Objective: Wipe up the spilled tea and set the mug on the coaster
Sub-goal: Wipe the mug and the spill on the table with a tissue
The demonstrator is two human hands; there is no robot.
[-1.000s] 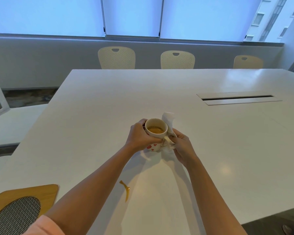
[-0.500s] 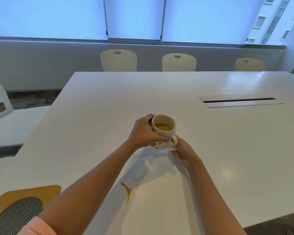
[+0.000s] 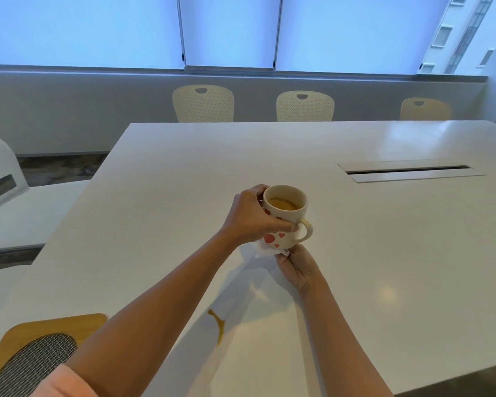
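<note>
A person stands at the near edge of a large glossy white tabletop (image 3: pixel 355 253), both bare arms reaching forward. The left hand (image 3: pixel 251 217) is wrapped around a cream ceramic mug printed with red hearts (image 3: pixel 287 222), fingers around its body. The mug seems lifted just clear of the surface, near the middle of the tabletop, handle pointing right. It is well filled with amber tea, the liquid sitting not far below the rim.

The right hand (image 3: pixel 297 267) is pinched closed on a crumpled white paper tissue (image 3: pixel 265 249), pressed at or under the base of the mug.

A thin curved streak of spilled tea (image 3: pixel 217 325) lies unwiped closer to the near edge. At the near left corner sits a wooden coaster with a dark woven oval centre (image 3: pixel 38 353), well apart from the mug, with nothing on it.

Risks, as a judgement: the mug is gripped by the body with one hand, so a tilt or a jolt on the way to the far-off coaster could slop more tea over the rim. The left forearm hangs close above the streak and could smear it. A soaked tissue may tear or drip.
</note>
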